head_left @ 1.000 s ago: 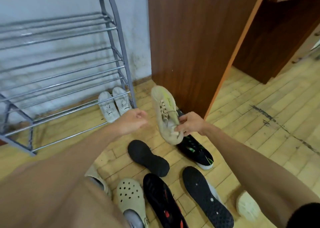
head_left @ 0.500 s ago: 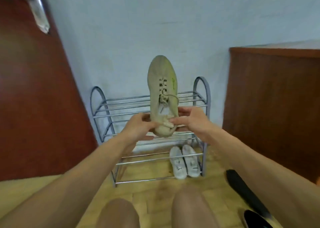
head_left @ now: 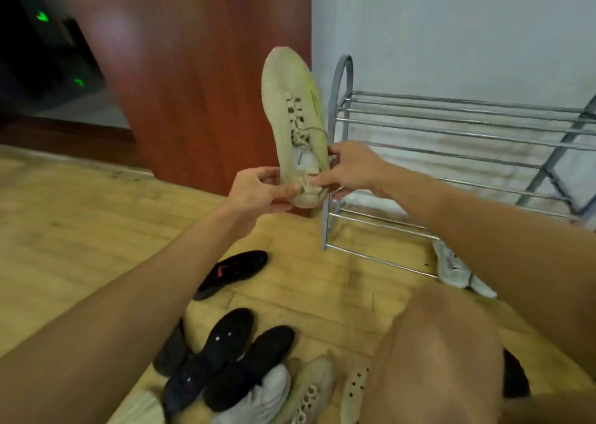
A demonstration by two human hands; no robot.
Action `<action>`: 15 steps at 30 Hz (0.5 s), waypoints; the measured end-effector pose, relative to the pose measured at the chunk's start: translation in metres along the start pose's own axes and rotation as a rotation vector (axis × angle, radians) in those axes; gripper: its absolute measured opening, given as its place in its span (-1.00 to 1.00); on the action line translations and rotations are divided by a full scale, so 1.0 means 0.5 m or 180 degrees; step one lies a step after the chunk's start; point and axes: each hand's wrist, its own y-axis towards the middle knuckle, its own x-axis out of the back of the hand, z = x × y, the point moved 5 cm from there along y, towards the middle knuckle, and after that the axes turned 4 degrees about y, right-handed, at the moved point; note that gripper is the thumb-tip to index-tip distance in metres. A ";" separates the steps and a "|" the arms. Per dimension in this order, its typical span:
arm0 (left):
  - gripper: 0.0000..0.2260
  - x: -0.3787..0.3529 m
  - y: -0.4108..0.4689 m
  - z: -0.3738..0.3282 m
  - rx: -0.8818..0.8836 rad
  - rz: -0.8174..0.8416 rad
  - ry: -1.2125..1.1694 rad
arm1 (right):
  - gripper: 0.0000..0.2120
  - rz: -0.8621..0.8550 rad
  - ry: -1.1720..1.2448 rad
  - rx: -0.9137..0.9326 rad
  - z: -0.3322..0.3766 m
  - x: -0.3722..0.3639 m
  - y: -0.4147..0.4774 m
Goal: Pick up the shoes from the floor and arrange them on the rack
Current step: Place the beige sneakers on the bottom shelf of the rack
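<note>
A beige lace-up sneaker (head_left: 292, 110) is held up in the air, toe pointing up, just left of the grey metal shoe rack (head_left: 451, 126). My left hand (head_left: 258, 191) pinches its heel from the left. My right hand (head_left: 351, 168) grips the heel and collar from the right. White sneakers (head_left: 458, 270) lie on the floor under the rack's lowest bars, partly hidden by my right arm. The rack's upper tiers that I can see hold nothing.
Several shoes lie on the wooden floor below my arms: a black slipper (head_left: 232, 272), black shoes (head_left: 225, 356), a pale sneaker (head_left: 309, 388) and a beige clog (head_left: 353, 391). A red-brown wooden door (head_left: 193, 68) stands left of the rack. My knee (head_left: 435, 352) fills the lower right.
The view has swung left, so the rack now sits to the right and the shoe pile shows below. Both hands still hold the beige sneaker by its heel, toe up.
</note>
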 end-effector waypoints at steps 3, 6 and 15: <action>-0.55 0.048 0.007 0.097 0.0245 -0.0045 0.0039 | -0.61 0.0137 0.0260 -0.0295 -0.053 -0.102 0.047; -0.59 0.077 0.011 0.200 0.0568 -0.0154 0.0016 | -0.74 0.0288 0.0538 -0.0627 -0.126 -0.197 0.073; -0.69 0.045 -0.057 0.506 0.1529 -0.0009 -0.0374 | -0.63 0.0272 0.0682 -0.1382 -0.366 -0.338 0.025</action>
